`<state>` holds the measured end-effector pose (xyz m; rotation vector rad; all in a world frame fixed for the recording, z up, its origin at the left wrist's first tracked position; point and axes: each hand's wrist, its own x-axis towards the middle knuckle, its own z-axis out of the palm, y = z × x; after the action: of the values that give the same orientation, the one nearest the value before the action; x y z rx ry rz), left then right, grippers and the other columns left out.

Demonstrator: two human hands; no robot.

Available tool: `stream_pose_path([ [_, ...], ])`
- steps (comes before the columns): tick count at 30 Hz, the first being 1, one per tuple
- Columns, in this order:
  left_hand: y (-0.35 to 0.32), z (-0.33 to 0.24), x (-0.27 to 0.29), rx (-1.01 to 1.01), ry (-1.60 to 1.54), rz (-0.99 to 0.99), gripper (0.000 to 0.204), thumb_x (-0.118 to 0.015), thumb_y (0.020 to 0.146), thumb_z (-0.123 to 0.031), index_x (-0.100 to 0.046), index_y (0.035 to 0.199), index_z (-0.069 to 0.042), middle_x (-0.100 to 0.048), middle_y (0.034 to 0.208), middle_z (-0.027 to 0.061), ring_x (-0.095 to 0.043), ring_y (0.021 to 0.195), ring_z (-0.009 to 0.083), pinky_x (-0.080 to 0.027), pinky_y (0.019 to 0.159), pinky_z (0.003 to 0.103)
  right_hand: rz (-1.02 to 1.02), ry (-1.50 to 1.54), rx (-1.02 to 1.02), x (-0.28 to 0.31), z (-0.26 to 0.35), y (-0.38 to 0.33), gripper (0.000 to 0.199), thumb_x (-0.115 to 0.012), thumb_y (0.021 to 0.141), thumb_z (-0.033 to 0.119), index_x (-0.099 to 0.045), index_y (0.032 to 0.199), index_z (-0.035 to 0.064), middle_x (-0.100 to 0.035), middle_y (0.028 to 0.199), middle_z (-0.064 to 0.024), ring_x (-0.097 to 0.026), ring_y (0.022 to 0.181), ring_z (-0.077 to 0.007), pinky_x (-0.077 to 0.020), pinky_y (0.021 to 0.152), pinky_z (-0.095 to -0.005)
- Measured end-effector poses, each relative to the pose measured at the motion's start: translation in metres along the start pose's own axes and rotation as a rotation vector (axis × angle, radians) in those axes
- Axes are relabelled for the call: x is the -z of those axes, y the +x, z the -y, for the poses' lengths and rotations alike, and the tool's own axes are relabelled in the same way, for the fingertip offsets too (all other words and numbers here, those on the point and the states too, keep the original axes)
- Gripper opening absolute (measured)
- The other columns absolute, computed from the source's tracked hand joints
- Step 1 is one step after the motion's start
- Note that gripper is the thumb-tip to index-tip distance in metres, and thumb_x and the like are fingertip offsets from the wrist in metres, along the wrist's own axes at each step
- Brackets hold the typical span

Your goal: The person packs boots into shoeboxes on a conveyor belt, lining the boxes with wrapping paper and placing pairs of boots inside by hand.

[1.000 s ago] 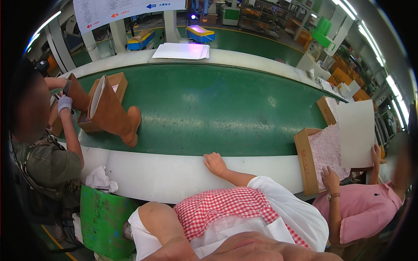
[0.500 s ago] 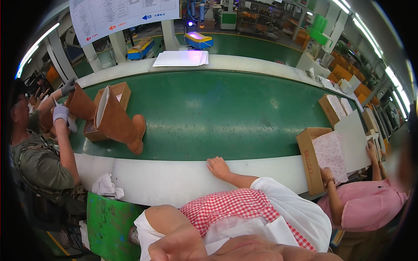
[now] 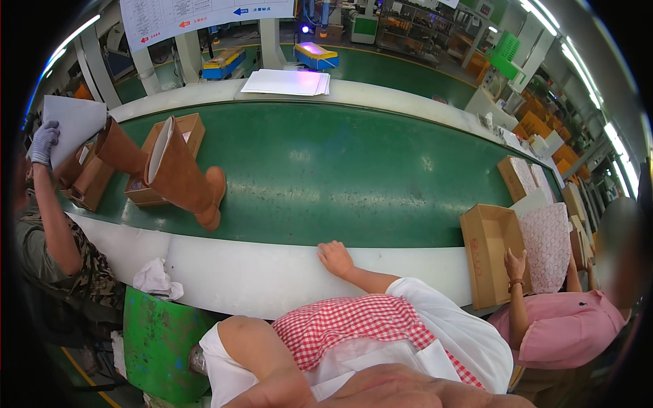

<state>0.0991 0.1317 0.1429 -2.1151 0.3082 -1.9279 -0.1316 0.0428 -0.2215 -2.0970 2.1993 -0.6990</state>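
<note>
Beyond the desk [image 3: 306,170], ahead of the right hand [image 3: 335,258], are green floor [image 3: 388,68], pale pillars [image 3: 271,44] and shelves [image 3: 411,34]; strip lights [image 3: 616,139] glow to its right.

The table [image 3: 245,272] is white, its belt [image 3: 326,177] deep green. The boots [image 3: 182,180] are tan, the boxes [image 3: 484,265] light brown, the paper [image 3: 546,251] pale pink with a small repeating pattern. Red-and-white checks cover the apron [image 3: 347,330] over a white shirt [image 3: 469,330]; the co-worker's sleeve [image 3: 558,330] is pink, the bin [image 3: 160,340] green flecked with blue, the rag [image 3: 155,279] white.
</note>
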Motion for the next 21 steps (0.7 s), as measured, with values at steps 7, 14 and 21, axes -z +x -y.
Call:
stream_pose_path([
  [7, -0.004, -0.007, -0.005, 0.335, -0.358, -0.128, 0.01, -0.056, 0.086, -0.001, -0.061, 0.092, 0.004, -0.062, 0.091, 0.0099, -0.057, 0.08, 0.0141, -0.044, 0.067, 0.022, -0.035, -0.016, 0.012, -0.001, -0.003, 0.001, 0.028, -0.054, 0.087, 0.026, -0.058, 0.106, 0.0045, -0.061, 0.092, -0.0122, -0.054, 0.091, -0.0288, -0.0406, 0.081, -0.0411],
  [14, 0.018, -0.003, 0.02, 0.807, -1.836, 0.08, 0.013, -0.04, 0.092, -0.004, -0.053, 0.092, -0.003, -0.042, 0.076, 0.0045, -0.041, 0.07, 0.0147, -0.036, 0.064, 0.026, 0.02, 0.004, -0.027, 0.005, -0.006, -0.005, 0.028, -0.056, 0.087, 0.024, -0.059, 0.107, 0.0051, -0.061, 0.095, -0.0123, -0.054, 0.092, -0.0281, -0.0404, 0.083, -0.0402],
  [21, -0.004, 0.007, 0.0, 0.173, -1.083, 0.055, 0.018, -0.032, 0.095, -0.007, -0.044, 0.082, -0.004, -0.038, 0.074, 0.0029, -0.039, 0.072, 0.0133, -0.034, 0.066, 0.022, -0.003, 0.018, 0.015, 0.001, 0.002, -0.003, 0.028, -0.055, 0.087, 0.024, -0.059, 0.108, 0.0049, -0.061, 0.096, -0.0128, -0.054, 0.093, -0.0287, -0.0404, 0.084, -0.0406],
])
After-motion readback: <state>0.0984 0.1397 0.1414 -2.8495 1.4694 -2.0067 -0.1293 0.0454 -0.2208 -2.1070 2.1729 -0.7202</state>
